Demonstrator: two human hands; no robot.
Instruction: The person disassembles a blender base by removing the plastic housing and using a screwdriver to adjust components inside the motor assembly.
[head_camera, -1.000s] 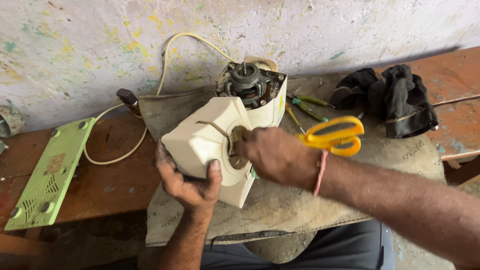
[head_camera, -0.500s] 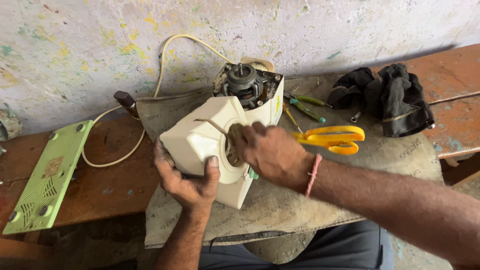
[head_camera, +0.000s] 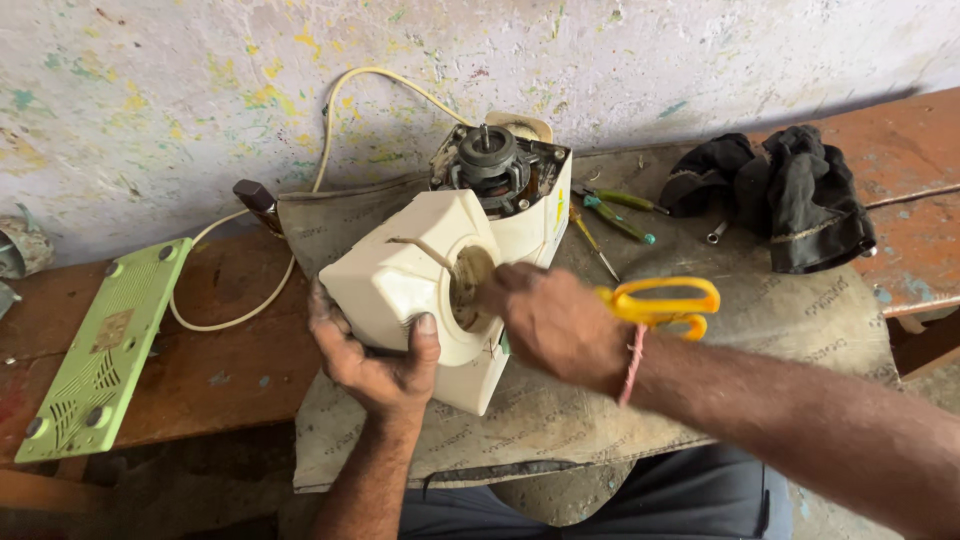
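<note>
Fingers of the left hand (head_camera: 375, 350) curl around the lower corner of a cream plastic appliance housing (head_camera: 415, 280), thumb pressed on its smooth front, gripping it firmly. The right hand (head_camera: 555, 320) is loosely bunched, fingertips poked into the round opening in the housing's face; whether they pinch anything inside cannot be told. The housing lies tilted on a coarse grey cloth (head_camera: 700, 390) spread over the worn reddish wooden surface (head_camera: 210, 380), its bare metal motor (head_camera: 495, 160) exposed at the far end. Yellow-handled scissors (head_camera: 665, 300) lie just behind the right wrist.
</note>
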